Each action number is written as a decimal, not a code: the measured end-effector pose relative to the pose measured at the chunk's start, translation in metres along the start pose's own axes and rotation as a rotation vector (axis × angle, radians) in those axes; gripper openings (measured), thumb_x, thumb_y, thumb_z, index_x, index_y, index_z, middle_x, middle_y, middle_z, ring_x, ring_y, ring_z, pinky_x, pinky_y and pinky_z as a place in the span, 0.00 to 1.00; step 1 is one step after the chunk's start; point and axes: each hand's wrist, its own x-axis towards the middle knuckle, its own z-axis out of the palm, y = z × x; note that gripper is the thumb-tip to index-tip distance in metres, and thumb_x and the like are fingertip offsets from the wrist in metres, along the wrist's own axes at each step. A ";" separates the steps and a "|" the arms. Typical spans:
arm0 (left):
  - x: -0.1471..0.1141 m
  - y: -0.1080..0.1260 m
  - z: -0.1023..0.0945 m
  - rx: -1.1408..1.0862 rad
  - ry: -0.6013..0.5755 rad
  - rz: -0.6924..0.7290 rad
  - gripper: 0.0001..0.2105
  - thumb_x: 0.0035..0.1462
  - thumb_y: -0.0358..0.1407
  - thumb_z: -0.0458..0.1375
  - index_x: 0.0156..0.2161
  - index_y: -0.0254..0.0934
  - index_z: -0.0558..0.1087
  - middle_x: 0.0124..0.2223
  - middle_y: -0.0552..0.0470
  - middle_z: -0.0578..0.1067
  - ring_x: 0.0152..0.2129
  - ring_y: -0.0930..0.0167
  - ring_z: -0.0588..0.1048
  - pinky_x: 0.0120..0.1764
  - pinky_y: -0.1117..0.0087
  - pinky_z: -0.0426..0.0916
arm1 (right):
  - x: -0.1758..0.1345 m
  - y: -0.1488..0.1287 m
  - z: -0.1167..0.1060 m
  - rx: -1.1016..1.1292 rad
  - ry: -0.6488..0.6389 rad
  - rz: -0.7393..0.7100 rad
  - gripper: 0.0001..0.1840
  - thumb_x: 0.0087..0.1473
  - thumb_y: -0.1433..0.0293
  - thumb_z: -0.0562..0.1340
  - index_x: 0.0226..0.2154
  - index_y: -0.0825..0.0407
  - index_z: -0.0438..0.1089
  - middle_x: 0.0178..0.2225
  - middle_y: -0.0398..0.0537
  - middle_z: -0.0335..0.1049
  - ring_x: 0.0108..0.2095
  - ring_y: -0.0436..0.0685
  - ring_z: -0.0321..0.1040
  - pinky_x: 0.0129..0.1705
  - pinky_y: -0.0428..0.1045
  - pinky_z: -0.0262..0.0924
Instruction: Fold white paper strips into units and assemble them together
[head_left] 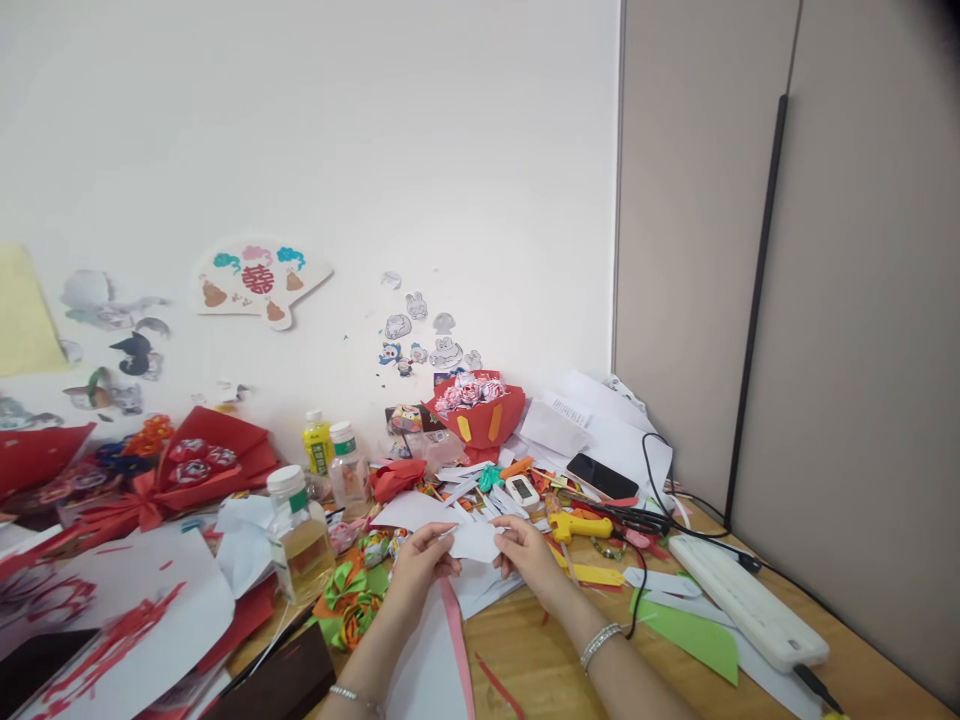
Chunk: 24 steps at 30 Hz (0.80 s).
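Note:
A small piece of white paper [475,542] is stretched between my two hands above the table. My left hand [426,560] pinches its left edge between thumb and fingers. At the opposite edge, my right hand [523,552] grips the paper the same way. Under and behind the hands lie white paper sheets and strips. To the right of my right hand rests a yellow hot glue gun [579,527]. Green and orange paper flowers [351,605] lie left of my left hand.
Clear bottles [298,540] stand on the left near red-wrapped bouquets [202,460]. Another red bouquet [480,410] sits against the wall. At right are a black phone [602,476], a white power strip [750,600] with dark cables, and green paper [694,637].

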 end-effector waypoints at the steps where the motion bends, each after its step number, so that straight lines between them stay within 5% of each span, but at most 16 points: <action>1: 0.000 0.000 0.000 -0.019 -0.009 -0.007 0.13 0.36 0.38 0.62 0.30 0.34 0.69 0.13 0.59 0.69 0.12 0.76 0.68 0.20 0.77 0.61 | -0.001 -0.002 0.001 0.019 0.013 -0.011 0.16 0.43 0.63 0.59 0.35 0.55 0.63 0.16 0.38 0.63 0.14 0.46 0.57 0.18 0.42 0.52; 12: -0.006 0.005 0.007 -0.051 -0.053 -0.071 0.12 0.39 0.42 0.59 0.26 0.35 0.65 0.13 0.59 0.68 0.11 0.75 0.68 0.18 0.76 0.61 | -0.003 -0.008 0.001 0.028 0.064 -0.090 0.09 0.41 0.66 0.60 0.26 0.55 0.67 0.18 0.39 0.63 0.16 0.46 0.60 0.18 0.42 0.53; 15: -0.007 0.005 0.011 0.054 0.019 -0.052 0.15 0.37 0.45 0.60 0.23 0.36 0.63 0.12 0.62 0.63 0.09 0.76 0.67 0.17 0.77 0.60 | -0.003 -0.009 -0.001 0.033 0.037 -0.063 0.10 0.42 0.64 0.60 0.27 0.55 0.67 0.18 0.39 0.62 0.16 0.46 0.60 0.18 0.42 0.54; 24: -0.003 0.000 0.008 0.247 -0.065 -0.022 0.18 0.37 0.48 0.59 0.27 0.34 0.68 0.14 0.58 0.68 0.11 0.75 0.69 0.18 0.75 0.64 | 0.001 0.001 -0.005 -0.136 -0.001 -0.027 0.19 0.46 0.55 0.56 0.26 0.55 0.65 0.16 0.39 0.60 0.14 0.45 0.56 0.15 0.41 0.51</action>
